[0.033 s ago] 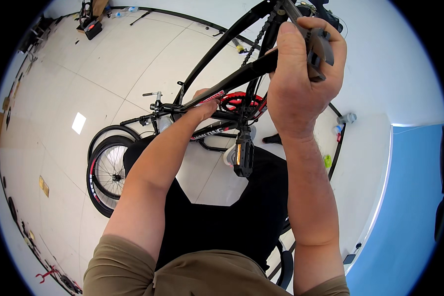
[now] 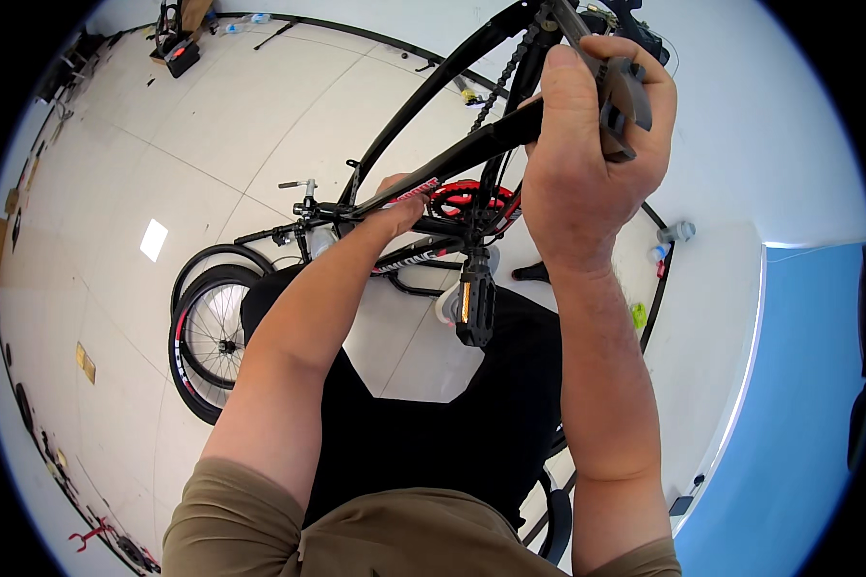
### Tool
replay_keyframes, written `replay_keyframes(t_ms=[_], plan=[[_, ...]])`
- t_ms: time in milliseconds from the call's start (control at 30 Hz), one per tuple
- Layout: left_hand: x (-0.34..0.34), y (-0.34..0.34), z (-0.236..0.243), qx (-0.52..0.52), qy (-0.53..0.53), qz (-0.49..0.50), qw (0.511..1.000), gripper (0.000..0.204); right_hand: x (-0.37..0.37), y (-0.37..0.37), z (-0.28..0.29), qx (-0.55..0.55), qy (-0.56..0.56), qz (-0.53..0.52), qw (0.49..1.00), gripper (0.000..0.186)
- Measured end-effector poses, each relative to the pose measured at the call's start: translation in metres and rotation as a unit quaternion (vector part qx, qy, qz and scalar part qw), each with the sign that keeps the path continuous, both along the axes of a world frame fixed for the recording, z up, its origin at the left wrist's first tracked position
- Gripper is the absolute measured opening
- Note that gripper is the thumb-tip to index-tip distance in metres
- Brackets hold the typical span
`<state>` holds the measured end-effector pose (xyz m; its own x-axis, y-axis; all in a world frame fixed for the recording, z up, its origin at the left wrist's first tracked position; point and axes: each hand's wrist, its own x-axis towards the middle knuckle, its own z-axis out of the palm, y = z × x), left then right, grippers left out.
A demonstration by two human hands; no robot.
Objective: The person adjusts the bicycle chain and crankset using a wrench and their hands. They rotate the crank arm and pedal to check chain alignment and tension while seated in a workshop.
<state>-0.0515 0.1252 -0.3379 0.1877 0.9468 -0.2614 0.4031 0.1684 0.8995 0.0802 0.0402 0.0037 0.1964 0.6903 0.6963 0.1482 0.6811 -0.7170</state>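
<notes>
Gripping a slotted grey metal piece [image 2: 628, 101], the right hand [image 2: 592, 159] was closed at upper right; the left hand [image 2: 396, 213] had its grip round the black bicycle frame [image 2: 481, 143] at centre, seemingly stiff and unwieldy, best held by its bare tubes

Bright, even light. Glossy floor [image 2: 269, 115], blown-out white glare patch [image 2: 153, 240] above and left of the wheel [image 2: 227, 346]. Black pants [image 2: 404, 438] right of the wheel crush to near-featureless dark. Fisheye bends floor lines; round black border, bluish fringe. Wheel fairly sharp, border area softer.
</notes>
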Motion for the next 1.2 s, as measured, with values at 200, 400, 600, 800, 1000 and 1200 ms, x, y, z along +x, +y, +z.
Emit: replay_keyframes(t_ms=[200, 400, 600, 800, 1000, 1200], plan=[[0.000, 0.002, -0.012, 0.003, 0.021, 0.004, 1.000, 0.009, -0.001, -0.001, 0.001, -0.001, -0.011, -0.011, 1.000, 0.020], [0.004, -0.003, 0.004, -0.017, 0.043, -0.005, 0.999, 0.011, 0.000, -0.001, -0.001, -0.007, 0.015, 0.016, 1.000, 0.020], [0.005, 0.001, 0.002, -0.009, 0.066, -0.028, 0.997, 0.013, 0.002, 0.001, -0.001, -0.001, -0.004, -0.002, 1.000, 0.022], [-0.007, -0.002, -0.010, 0.020, 0.081, -0.007, 0.997, 0.018, -0.004, -0.001, 0.002, -0.004, -0.009, -0.006, 1.000, 0.023], [0.010, -0.017, 0.048, -0.028, 0.140, 0.009, 0.990, 0.020, 0.000, -0.004, 0.000, -0.023, 0.013, 0.009, 1.000, 0.024], [-0.004, -0.010, 0.015, 0.042, 0.092, -0.002, 0.995, 0.018, 0.000, 0.001, -0.001, 0.008, -0.023, -0.017, 1.000, 0.023]])
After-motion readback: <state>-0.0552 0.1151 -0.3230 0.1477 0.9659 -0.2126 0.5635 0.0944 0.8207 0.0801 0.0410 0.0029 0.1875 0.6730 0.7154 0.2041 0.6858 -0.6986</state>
